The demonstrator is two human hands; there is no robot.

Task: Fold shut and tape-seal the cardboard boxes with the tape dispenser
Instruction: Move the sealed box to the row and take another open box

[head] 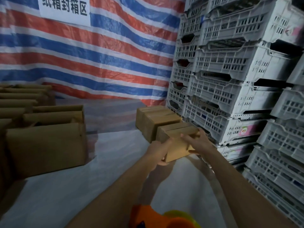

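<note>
A small closed cardboard box (176, 140) is held between both hands at the right of the surface. My left hand (160, 151) grips its near left corner. My right hand (198, 141) lies over its top and right side, fingers spread. Directly behind it, touching, sits a second closed box (156, 118). An orange and yellow tape dispenser (158, 218) lies at the bottom edge, under my left forearm, with neither hand on it. Several open boxes (47, 145) with raised flaps stand at the left.
Stacked grey plastic crates (238, 79) form a wall along the right, close to the held box. A red, white and blue striped tarp (98, 63) with a white sign (65, 9) hangs behind. White plastic sheeting (82, 186) covers the work surface.
</note>
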